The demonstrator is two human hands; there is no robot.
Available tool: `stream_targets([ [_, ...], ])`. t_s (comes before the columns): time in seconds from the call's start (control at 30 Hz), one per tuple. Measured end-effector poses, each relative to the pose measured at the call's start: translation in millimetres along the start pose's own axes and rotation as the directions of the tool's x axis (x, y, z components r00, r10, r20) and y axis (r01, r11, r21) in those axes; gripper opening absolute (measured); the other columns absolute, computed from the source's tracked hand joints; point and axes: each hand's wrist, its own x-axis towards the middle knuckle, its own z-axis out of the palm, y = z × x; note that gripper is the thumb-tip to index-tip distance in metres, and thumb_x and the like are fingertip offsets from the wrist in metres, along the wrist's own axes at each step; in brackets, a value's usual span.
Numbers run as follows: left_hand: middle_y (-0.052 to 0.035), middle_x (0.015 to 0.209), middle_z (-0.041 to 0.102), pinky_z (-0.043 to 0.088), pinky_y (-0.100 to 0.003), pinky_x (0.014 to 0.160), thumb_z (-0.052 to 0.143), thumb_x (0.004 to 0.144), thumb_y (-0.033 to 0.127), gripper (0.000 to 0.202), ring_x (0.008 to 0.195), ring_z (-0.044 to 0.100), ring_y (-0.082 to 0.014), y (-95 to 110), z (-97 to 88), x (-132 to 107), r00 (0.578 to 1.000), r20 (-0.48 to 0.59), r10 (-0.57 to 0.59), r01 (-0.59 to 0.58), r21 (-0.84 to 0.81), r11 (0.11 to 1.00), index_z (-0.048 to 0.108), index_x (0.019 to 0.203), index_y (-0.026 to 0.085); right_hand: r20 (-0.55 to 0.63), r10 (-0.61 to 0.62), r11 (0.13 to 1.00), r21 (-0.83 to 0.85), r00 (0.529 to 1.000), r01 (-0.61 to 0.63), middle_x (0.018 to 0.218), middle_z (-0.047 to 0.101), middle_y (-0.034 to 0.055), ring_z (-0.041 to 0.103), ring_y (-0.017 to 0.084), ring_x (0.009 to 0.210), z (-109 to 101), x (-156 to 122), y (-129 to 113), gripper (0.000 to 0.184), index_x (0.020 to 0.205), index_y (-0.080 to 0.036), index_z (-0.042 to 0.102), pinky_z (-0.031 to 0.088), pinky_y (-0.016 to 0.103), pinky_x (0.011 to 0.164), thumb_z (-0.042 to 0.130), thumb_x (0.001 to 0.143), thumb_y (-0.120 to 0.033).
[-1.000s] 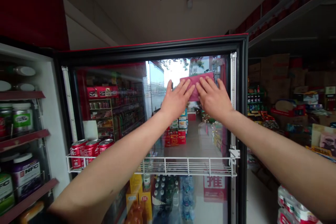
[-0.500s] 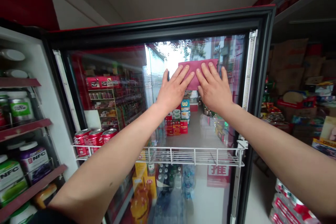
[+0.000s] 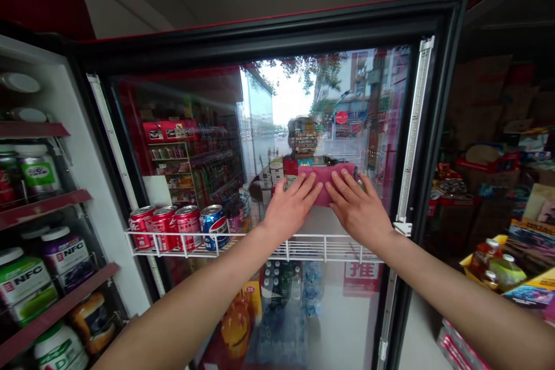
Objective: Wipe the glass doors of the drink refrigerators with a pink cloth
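Observation:
A pink cloth lies flat against the glass pane of an opened fridge door. My left hand presses on its left part with the fingers stretched out and the thumb apart. On the right part rests my right hand, also flat with spread fingers. Both hands sit a little above the white wire rack fixed to the door. To the left, several red cans and a blue can stand in that rack.
The black door frame surrounds the glass. At the left, fridge shelves hold bottles such as a purple-labelled NFC bottle. On the right are a yellow box of bottles and stacked goods. Reflections cover much of the pane.
Both hands and the pink cloth have slid down the glass, from near its top to just above the wire rack. The blue can has come into view beside the red ones.

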Motion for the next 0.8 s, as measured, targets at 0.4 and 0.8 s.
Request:
stream_targets([
  [0.4,-0.0104,0.183,0.031,0.026,-0.072,0.134,0.044,0.102,0.004,0.072,0.169,0.032,-0.0312,-55,-33.1,34,0.998,-0.044,-0.046,0.048,0.036,0.998,0.041,0.171,0.025,-0.003,0.008,0.999,-0.036,1.0,-0.008,0.172,0.049,0.0206,0.043,0.042,0.161,-16,68,22,0.055,0.162,-0.015,0.056,0.028,0.075,0.13,0.051,0.108,-0.021],
  [0.8,-0.0097,0.186,0.026,0.016,-0.068,0.136,0.047,0.109,0.018,0.067,0.172,0.023,-0.0297,-170,-106.6,131,0.976,-0.144,-0.166,0.173,0.037,0.984,0.035,0.173,0.03,-0.125,0.028,0.999,-0.042,0.992,-0.033,0.17,0.048,0.0242,0.043,0.044,0.157,-72,232,75,0.054,0.158,-0.005,0.055,0.023,0.074,0.13,0.047,0.109,-0.026],
])
